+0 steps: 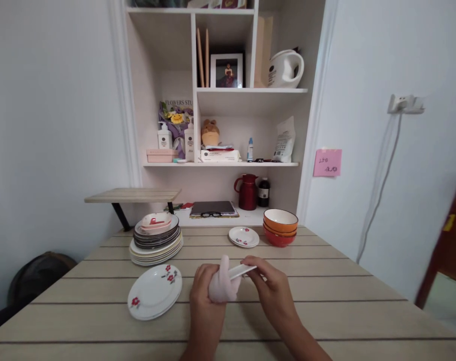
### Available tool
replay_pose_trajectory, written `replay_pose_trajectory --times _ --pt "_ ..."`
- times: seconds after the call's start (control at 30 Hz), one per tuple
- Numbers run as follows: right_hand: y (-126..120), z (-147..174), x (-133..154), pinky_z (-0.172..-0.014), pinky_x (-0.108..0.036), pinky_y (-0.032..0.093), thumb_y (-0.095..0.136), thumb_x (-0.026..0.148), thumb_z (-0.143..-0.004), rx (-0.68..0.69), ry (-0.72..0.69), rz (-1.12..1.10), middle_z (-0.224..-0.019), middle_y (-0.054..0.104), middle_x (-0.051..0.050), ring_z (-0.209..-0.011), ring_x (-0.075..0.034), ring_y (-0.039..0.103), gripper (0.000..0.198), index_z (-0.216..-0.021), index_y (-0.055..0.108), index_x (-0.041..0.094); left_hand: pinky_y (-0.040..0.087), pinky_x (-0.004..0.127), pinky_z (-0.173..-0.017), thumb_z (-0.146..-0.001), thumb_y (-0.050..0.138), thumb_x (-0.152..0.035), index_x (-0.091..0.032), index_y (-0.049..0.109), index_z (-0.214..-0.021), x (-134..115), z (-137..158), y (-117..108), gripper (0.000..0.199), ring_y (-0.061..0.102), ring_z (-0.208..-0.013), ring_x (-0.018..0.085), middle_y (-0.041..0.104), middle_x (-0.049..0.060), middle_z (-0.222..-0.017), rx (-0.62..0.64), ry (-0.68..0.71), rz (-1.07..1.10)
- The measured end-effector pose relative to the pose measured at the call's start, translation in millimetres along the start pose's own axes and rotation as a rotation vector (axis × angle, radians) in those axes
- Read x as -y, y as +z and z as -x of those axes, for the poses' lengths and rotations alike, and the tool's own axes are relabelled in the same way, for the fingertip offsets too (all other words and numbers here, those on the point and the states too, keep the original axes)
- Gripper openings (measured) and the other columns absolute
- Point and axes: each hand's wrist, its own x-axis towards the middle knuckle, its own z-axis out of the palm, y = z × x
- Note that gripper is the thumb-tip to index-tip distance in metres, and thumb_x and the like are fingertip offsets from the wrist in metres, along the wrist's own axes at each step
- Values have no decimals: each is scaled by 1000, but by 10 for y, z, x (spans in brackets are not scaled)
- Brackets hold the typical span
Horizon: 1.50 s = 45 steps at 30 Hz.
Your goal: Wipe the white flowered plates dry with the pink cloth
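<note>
My left hand (pixel 208 291) is wrapped round a bunched pale pink cloth (pixel 223 286), closed over the near end of a slim white piece of tableware (pixel 240 271). The cloth hides much of that white piece, so its exact kind cannot be made out. At its far end, my right hand (pixel 271 286) pinches it between thumb and fingers. Both hands are above the front middle of the table. To the left of them lie white plates with red flowers (pixel 155 293), stacked. Beyond the hands sit small flowered plates (pixel 244 236).
A tall stack of plates (pixel 156 253), topped by small pinkish dishes (pixel 156 222), stands at the back left beside a raised wooden shelf (pixel 134 196). Orange and red bowls (pixel 280 228) are nested at the back right. Behind the table, a red jug (pixel 247 193) stands in the shelving.
</note>
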Motion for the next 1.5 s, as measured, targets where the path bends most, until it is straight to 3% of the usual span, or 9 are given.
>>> replay_pose_trajectory --times 0.4,0.57,0.7,0.8,0.9,1.0,1.2,1.33,1.5 --pt "89 5 86 -72 -31 49 66 37 -81 63 371 -461 -84 70 -4 -77 -20 59 21 -91 69 18 54 27 -74 -68 76 -30 -15 69 -104 -139 -76 33 39 68 -87 22 74 7 -95 -74 -509 370" --pt "120 15 125 -78 -37 51 70 38 -78 37 504 -661 -93 72 -7 -81 -22 64 34 -107 67 20 53 34 -87 -68 77 -37 -14 67 -113 -85 -49 71 52 68 -98 26 73 13 -107 4 -577 477" --pt "120 7 105 -76 -38 52 67 38 -80 87 461 -540 -96 72 -8 -82 -24 64 36 -110 65 19 52 36 -86 -70 75 -41 -10 69 -106 -80 -15 74 47 67 -98 29 72 17 -107 -30 -616 410" --pt "105 -5 81 -81 -39 52 67 35 -79 42 284 -262 -104 69 -8 -92 -26 64 37 -113 61 21 53 35 -81 -75 69 -34 -12 68 -105 -51 3 58 37 67 -93 27 73 14 -101 -37 -513 308" --pt "57 -11 47 -90 -44 49 63 27 -80 -62 36 3 -120 62 -10 -104 -27 61 40 -119 56 23 49 34 -77 -74 59 -13 -17 69 -94 -1 14 39 23 63 -86 24 69 7 -89 65 -216 82" --pt "-12 -13 11 -94 -44 47 55 16 -81 -60 -186 232 -123 60 -8 -113 -27 56 35 -113 61 26 43 36 -74 -71 49 -3 -19 69 -88 16 23 17 31 57 -84 25 65 7 -84 163 13 -184" --pt "-71 -9 -15 -86 -35 49 46 7 -83 59 -325 379 -108 68 -5 -101 -23 62 35 -103 66 27 40 36 -71 -71 48 -2 -20 68 -90 -24 16 -36 33 55 -81 25 63 7 -84 159 122 -271" --pt "-71 -11 -2 -80 -29 48 48 17 -89 120 -168 207 -100 71 -4 -92 -21 64 21 -99 65 25 44 34 -74 -67 61 -8 -20 69 -88 -12 -32 -23 26 58 -83 24 66 5 -85 30 -21 -77" --pt "-28 -27 13 -69 -26 45 55 34 -89 164 111 -36 -78 65 -1 -74 -18 58 16 -88 66 22 51 27 -70 -60 79 -27 -16 70 -91 -43 -117 17 35 65 -79 21 71 3 -84 -45 -469 338"
